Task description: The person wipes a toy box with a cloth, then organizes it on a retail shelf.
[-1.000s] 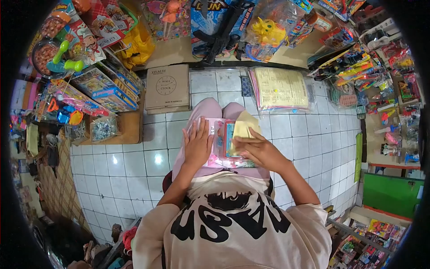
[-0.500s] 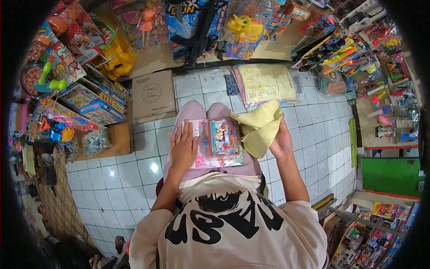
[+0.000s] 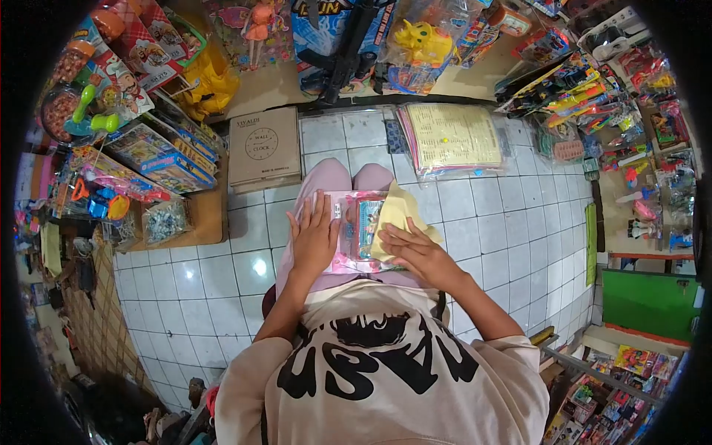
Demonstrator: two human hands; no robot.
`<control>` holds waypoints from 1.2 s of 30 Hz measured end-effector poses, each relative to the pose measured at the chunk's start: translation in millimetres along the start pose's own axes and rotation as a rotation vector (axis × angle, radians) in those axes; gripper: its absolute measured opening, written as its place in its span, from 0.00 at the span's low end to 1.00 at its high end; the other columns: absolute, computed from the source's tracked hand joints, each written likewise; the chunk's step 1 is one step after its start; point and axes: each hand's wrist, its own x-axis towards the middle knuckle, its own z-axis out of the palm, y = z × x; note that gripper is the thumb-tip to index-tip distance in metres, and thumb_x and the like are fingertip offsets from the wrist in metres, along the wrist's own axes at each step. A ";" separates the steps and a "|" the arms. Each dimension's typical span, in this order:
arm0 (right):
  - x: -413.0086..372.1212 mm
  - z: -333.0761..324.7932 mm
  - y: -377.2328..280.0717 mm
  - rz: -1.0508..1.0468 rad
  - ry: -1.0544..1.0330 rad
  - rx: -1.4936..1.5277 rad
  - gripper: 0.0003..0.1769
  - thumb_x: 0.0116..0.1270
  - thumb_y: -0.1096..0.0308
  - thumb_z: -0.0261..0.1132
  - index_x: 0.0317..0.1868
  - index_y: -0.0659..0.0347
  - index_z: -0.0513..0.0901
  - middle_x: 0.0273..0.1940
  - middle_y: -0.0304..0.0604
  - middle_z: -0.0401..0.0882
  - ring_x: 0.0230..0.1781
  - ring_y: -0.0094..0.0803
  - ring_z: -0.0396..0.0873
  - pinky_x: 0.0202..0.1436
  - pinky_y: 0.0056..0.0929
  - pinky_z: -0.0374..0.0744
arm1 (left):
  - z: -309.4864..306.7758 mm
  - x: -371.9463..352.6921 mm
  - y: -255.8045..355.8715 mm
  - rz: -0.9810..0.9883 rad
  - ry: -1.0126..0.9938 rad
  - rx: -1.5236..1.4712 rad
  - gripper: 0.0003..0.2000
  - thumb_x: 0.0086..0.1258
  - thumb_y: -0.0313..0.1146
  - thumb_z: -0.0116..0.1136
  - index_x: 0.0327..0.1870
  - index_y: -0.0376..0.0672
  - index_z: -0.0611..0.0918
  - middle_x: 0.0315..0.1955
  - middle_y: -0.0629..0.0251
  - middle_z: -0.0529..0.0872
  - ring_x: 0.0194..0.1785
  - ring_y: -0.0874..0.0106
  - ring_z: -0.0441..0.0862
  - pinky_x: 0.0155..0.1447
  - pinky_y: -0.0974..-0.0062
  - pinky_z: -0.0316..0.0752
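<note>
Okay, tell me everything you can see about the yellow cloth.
The yellow cloth is pale and plain, apparently soft fabric, loosely bunched with an uneven, pointed outline. It covers part of the right side of the pink package lying on the person's legs. One corner points toward the knees; another edge shows beyond the right hand, which lies over its lower part.

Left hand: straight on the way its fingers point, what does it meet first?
From the left hand, probably the wearer's left knee, just ahead; height is hard to judge from this one view.
</note>
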 end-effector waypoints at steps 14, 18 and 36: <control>53.8 -84.5 -19.2 0.308 0.783 0.374 0.17 0.77 0.63 0.48 0.46 0.68 0.79 0.37 0.37 0.78 0.38 0.18 0.72 0.43 0.18 0.71 | 8.9 -1.3 -12.4 -0.102 0.153 -0.398 0.28 0.70 0.39 0.51 0.68 0.38 0.62 0.68 0.42 0.59 0.71 0.50 0.56 0.73 0.52 0.45; 75.9 -77.7 -27.4 0.260 0.661 0.355 0.16 0.76 0.64 0.50 0.47 0.70 0.79 0.41 0.37 0.78 0.41 0.19 0.72 0.47 0.17 0.70 | 9.2 3.0 -25.7 -0.050 0.216 -0.609 0.24 0.68 0.32 0.56 0.63 0.36 0.67 0.64 0.43 0.65 0.67 0.53 0.65 0.69 0.61 0.59; 96.2 -13.7 -6.7 -0.039 0.432 -0.110 0.17 0.70 0.67 0.56 0.54 0.67 0.77 0.53 0.52 0.79 0.56 0.45 0.77 0.67 0.42 0.67 | -126.3 35.2 27.1 -0.032 -0.081 -0.818 0.20 0.72 0.24 0.44 0.64 0.40 0.59 0.47 0.53 0.80 0.48 0.69 0.79 0.54 0.74 0.71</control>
